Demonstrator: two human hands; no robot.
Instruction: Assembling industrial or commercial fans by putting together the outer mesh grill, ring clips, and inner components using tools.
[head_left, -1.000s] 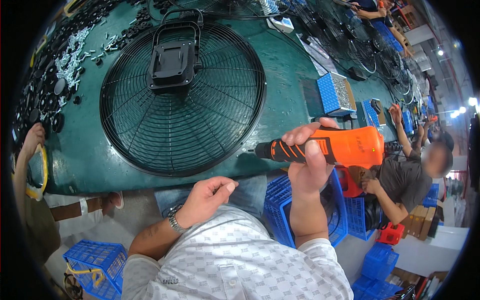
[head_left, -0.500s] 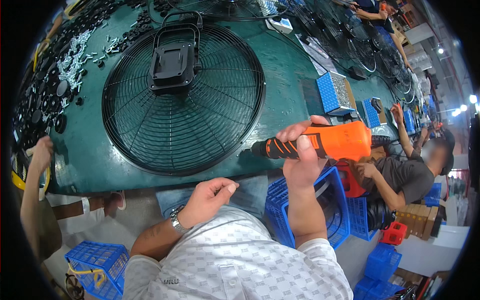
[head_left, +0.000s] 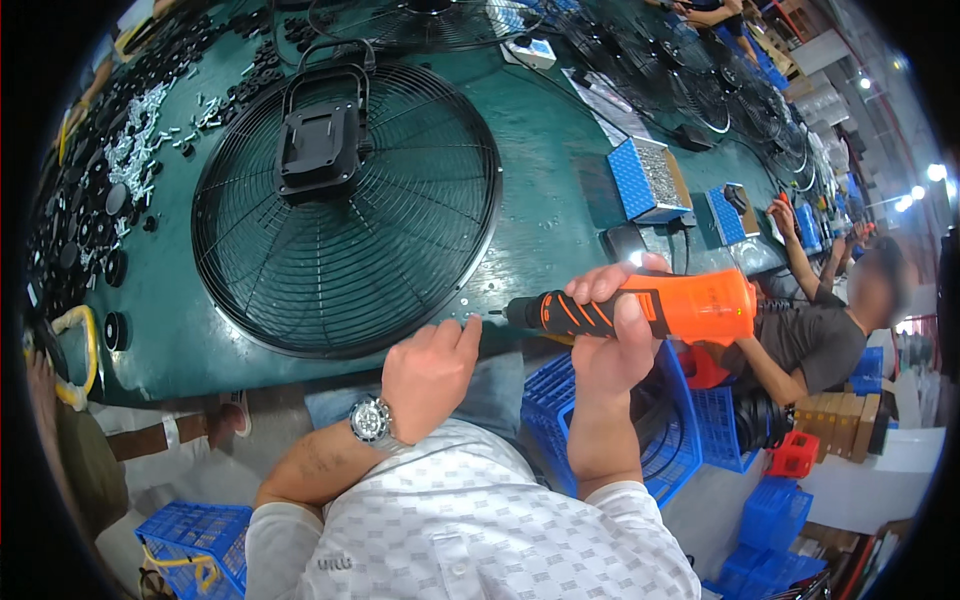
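An orange and black electric screwdriver is gripped in my right hand, its bit pointing left over the table's near edge. My left hand, with a metal watch on its wrist, is at that edge. Its fingers are drawn together close to a few tiny screws on the table; whether anything is pinched in them is too small to make out. A round black fan guard lies just beyond both hands. On it sits a square black motor housing with a handle frame behind.
Black round parts and loose silver screws cover the table's left side. A blue box of screws stands right of the guard, with a smaller blue box beyond. Blue crates stand below. A co-worker is at right.
My left hand has risen from the table's edge toward the screwdriver's tip, its back now turned up. The screwdriver has shifted slightly right. At the far left, another person's hand has dropped lower.
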